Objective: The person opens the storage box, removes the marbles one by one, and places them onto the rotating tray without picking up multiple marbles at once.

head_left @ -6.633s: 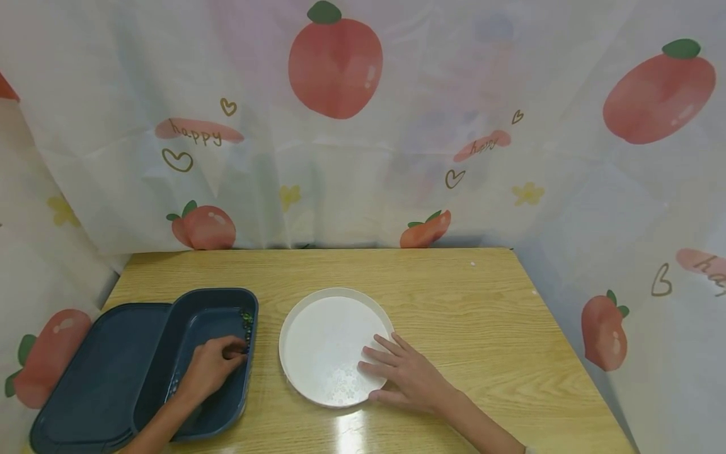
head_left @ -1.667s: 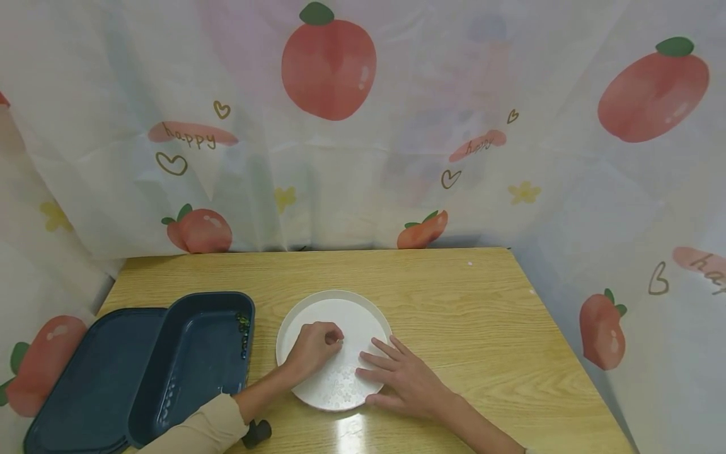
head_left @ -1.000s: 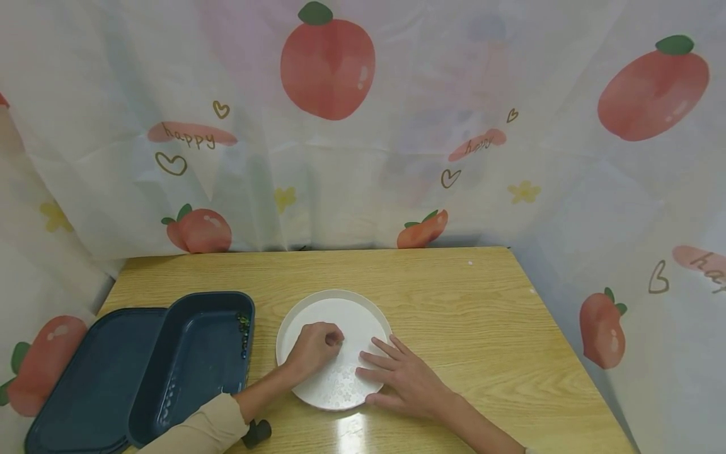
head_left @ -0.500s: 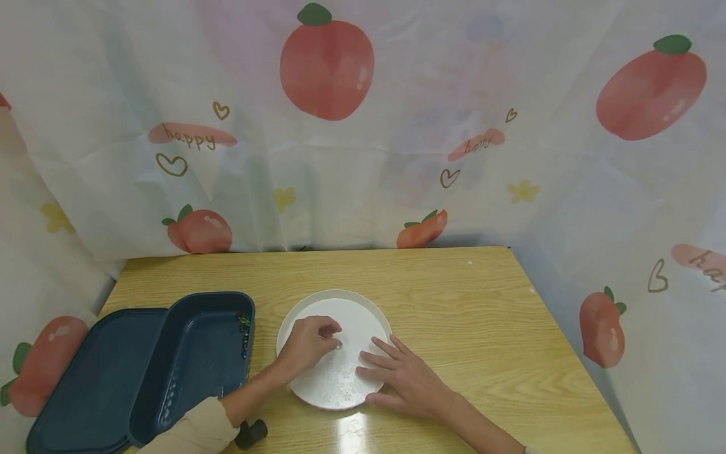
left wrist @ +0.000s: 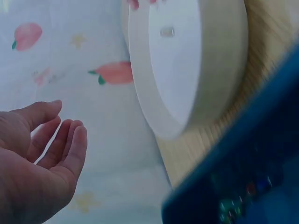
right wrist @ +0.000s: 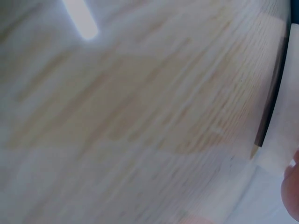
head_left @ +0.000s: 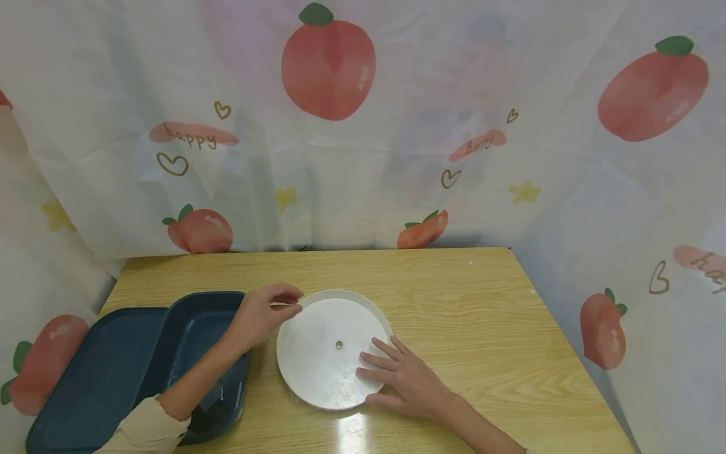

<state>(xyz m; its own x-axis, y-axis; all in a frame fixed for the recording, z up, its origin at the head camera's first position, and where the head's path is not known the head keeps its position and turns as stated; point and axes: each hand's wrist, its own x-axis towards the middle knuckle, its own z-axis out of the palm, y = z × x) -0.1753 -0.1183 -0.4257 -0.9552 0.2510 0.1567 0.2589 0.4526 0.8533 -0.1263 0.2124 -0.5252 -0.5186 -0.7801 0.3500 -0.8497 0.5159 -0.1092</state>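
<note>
A small shiny bead [head_left: 339, 345] lies near the middle of a white round plate [head_left: 309, 378] with a raised rim; the left wrist view shows this bead [left wrist: 167, 31] too. My left hand [head_left: 263, 315] hovers between the plate and a dark blue deep tray [head_left: 190, 328], fingers loosely bent. Nothing sits between its thumb and fingers in the left wrist view. My right hand [head_left: 403, 378] rests on the plate's right rim with fingers spread. Small green, red and blue beads [left wrist: 231, 210] lie inside the tray; the left arm hides part of the tray in the head view.
A flat dark blue lid or tray [head_left: 102, 366] lies at the far left, with the deep tray overlapping its right side. All stand on a wooden table [head_left: 454, 296]. A fruit-printed curtain [head_left: 363, 157] hangs behind the table and at its sides.
My left hand went from the deep tray to the plate with pinched fingers, then opened and left the bead there. It has since moved back left. My right hand stays on the rim.
</note>
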